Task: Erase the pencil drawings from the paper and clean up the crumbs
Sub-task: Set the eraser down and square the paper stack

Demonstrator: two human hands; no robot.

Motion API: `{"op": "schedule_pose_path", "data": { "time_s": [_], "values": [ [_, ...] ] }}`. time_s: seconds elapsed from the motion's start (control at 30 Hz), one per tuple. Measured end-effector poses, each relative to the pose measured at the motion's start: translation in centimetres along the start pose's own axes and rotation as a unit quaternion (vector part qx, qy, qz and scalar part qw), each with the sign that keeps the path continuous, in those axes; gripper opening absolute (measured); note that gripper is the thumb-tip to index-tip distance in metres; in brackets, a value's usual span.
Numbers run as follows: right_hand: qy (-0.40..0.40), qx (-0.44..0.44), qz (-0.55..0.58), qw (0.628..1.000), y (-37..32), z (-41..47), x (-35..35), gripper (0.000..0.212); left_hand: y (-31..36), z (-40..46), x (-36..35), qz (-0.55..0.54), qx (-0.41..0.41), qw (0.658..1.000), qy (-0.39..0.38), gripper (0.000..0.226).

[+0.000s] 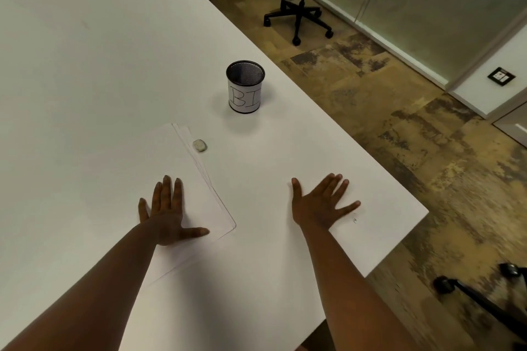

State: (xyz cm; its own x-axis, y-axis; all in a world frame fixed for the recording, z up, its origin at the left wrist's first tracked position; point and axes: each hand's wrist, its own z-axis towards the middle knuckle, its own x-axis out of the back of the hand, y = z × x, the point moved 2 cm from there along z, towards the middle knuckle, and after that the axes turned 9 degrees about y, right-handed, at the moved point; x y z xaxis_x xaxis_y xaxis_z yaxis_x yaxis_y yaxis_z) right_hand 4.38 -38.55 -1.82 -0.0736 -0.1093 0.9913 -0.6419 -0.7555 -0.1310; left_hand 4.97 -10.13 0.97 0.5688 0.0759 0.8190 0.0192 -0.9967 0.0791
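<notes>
We see the white table [99, 71] wide and bare beyond the paper [171, 174], its right edge dropping to the floor just past the right hand [319, 208]. Both hands lie flat with fingers spread, holding nothing: the left hand [168, 216] presses the paper's near corner, the right rests on bare tabletop beside the paper. The eraser [200, 145] sits at the paper's far right edge (well ahead of both hands), and the mesh cup [245, 87] stands farther beyond it.
</notes>
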Motion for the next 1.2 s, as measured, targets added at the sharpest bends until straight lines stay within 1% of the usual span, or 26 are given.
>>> {"op": "schedule_pose_path", "data": {
  "time_s": [0.23, 0.3, 0.33, 0.37, 0.43, 0.47, 0.5, 0.53, 0.6, 0.63, 0.7, 0.77, 0.8, 0.87, 1.0, 1.03, 1.13, 1.2],
  "values": [
    [-0.021, -0.107, -0.011, 0.994, 4.3, -2.0, 1.4, 0.098, 0.2, -0.1, 0.0, 0.006, -0.003, 1.000, 0.010, 0.126],
    [-0.009, -0.126, 0.012, 0.992, 4.4, -2.5, 1.9, 0.098, 0.2, -0.2, 0.0, 0.010, -0.002, 1.000, 0.013, 0.126],
    [0.012, -0.103, 0.027, 0.994, 4.1, -3.0, 2.1, 0.098, 0.2, -0.2, 0.0, 0.011, -0.001, 1.000, 0.013, 0.125],
    [0.040, -0.049, 0.041, 0.997, 3.5, -3.9, 2.2, 0.098, 0.2, -0.2, 0.0, 0.011, -0.001, 1.000, 0.013, 0.125],
    [0.054, 0.103, 0.059, 0.991, 2.3, -6.4, 2.2, 0.097, 0.3, -0.3, -0.1, 0.013, 0.000, 1.000, 0.013, 0.124],
    [0.044, 0.171, 0.056, 0.983, 1.9, -7.7, 1.9, 0.098, 0.4, -0.3, -0.1, 0.016, 0.000, 1.000, 0.014, 0.124],
    [0.027, 0.217, 0.054, 0.974, 1.8, -8.7, 1.6, 0.100, 0.4, -0.4, -0.2, 0.017, 0.001, 1.000, 0.015, 0.124],
    [0.001, 0.240, 0.054, 0.969, 2.2, -9.3, 1.3, 0.101, 0.4, -0.5, -0.3, 0.016, 0.001, 1.000, 0.016, 0.124],
    [-0.012, 0.251, 0.043, 0.967, 3.8, -9.3, 1.2, 0.095, 0.5, -0.6, -0.4, 0.012, 0.000, 1.000, 0.020, 0.125],
    [0.004, 0.245, 0.036, 0.969, 5.0, -8.9, 1.2, 0.094, 0.6, -0.6, -0.5, 0.011, -0.001, 1.000, 0.022, 0.125],
    [-0.003, 0.219, 0.022, 0.975, 7.4, -7.8, 1.3, 0.102, 0.7, -0.7, -0.5, 0.011, -0.003, 1.000, 0.025, 0.125],
    [-0.035, 0.179, 0.012, 0.983, 9.4, -6.3, 2.0, 0.109, 0.7, -0.7, -0.6, 0.013, -0.006, 0.999, 0.031, 0.125],
    [-0.036, 0.163, 0.008, 0.986, 9.9, -5.7, 2.4, 0.111, 0.7, -0.7, -0.6, 0.015, -0.006, 0.999, 0.034, 0.126],
    [-0.025, 0.153, 0.012, 0.988, 10.2, -5.1, 3.1, 0.111, 0.9, -0.8, -0.5, 0.018, -0.009, 0.999, 0.037, 0.126],
    [-0.035, 0.238, 0.020, 0.971, 8.5, -6.5, 3.0, 0.106, 1.2, -0.9, -0.7, 0.010, -0.012, 0.999, 0.036, 0.127],
    [-0.038, 0.242, 0.019, 0.969, 8.5, -6.7, 2.7, 0.107, 1.3, -0.9, -0.8, 0.010, -0.013, 0.999, 0.036, 0.127],
    [-0.025, 0.198, 0.027, 0.980, 9.4, -6.1, 2.3, 0.111, 1.8, -1.3, -1.0, 0.004, -0.017, 0.999, 0.040, 0.129],
    [-0.013, 0.176, 0.035, 0.984, 9.8, -5.3, 2.8, 0.112, 2.3, -1.8, -1.2, -0.039, -0.012, 0.997, 0.073, 0.136]
  ]
}}
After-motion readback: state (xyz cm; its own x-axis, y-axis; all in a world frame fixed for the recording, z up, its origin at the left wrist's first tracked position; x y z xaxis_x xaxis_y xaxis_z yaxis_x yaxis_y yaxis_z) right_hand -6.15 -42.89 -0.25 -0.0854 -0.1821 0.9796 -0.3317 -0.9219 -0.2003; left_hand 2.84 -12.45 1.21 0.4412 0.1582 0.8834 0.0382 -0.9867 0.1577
